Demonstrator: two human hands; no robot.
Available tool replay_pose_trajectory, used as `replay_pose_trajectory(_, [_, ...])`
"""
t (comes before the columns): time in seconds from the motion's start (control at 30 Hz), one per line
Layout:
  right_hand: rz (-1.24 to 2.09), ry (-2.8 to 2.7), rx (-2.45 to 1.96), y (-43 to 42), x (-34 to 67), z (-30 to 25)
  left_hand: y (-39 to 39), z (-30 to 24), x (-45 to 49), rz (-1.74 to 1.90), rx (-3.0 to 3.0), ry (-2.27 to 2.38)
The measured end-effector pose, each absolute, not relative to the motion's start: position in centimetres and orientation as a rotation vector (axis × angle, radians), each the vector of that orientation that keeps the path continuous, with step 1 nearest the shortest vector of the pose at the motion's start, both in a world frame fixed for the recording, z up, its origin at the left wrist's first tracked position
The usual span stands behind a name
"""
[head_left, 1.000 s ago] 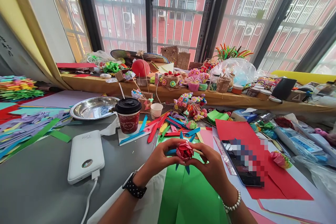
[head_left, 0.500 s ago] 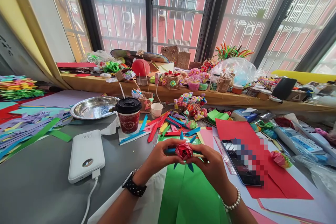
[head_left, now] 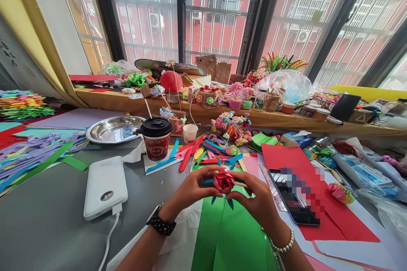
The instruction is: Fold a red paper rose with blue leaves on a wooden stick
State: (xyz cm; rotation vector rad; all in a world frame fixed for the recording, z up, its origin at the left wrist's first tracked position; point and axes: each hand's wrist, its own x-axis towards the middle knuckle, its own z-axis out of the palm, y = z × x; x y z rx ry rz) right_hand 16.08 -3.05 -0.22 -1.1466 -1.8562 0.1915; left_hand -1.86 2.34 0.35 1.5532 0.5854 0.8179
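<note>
Only slightly, blue pointed strips (head_left: 230, 204) around the red flower (head_left: 224, 182) have swung since 1 second ago. Leftward lie a smooth white power bank (head_left: 104, 180) and a black-lidded cup (head_left: 155, 146). Left hand (head_left: 189, 189) and right hand (head_left: 259, 197) grip the layered, folded-paper bloom between curled fingertips, above flat green sheets (head_left: 233, 237). Rightmost, a slab-like phone (head_left: 288, 203) overlaps red paper (head_left: 340, 205).
</note>
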Motion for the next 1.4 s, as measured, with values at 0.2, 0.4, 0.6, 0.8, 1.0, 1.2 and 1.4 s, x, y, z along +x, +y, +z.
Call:
replay_pose_trajectory(0.2, [0.186, -1.903, -1.206, -3.1, 15.9, 0.2, 2.4, 0.4, -1.8, 0.806, 1.608, 0.569])
replay_pose_trajectory(0.4, [0.251, -1.929, -1.244, -3.1, 16.2, 0.1, 2.6, 0.7, -2.2, 0.734, 1.655, 0.547])
replay_pose_trajectory(0.6, [0.241, -1.966, -1.202, -3.3, 16.4, 0.2, 2.5, 0.8, -2.5, 0.703, 1.703, 0.523])
replay_pose_trajectory(0.8, [0.089, -1.886, -1.229, -3.0, 16.1, -0.1, 2.6, 0.8, -2.1, 0.804, 1.668, 0.606])
replay_pose_trajectory(1.0, [-0.125, -1.772, -1.255, -3.0, 15.5, -0.7, 2.7, 0.8, -1.7, 0.918, 1.535, 0.674])
replay_pose_trajectory(1.2, [-0.156, -1.861, -1.172, -2.8, 15.6, -0.8, 2.7, 0.8, -1.9, 0.925, 1.607, 0.62])
replay_pose_trajectory(1.4, [-0.188, -1.907, -1.114, -2.7, 16.2, -0.7, 2.9, 0.6, -2.4, 0.901, 1.683, 0.572])
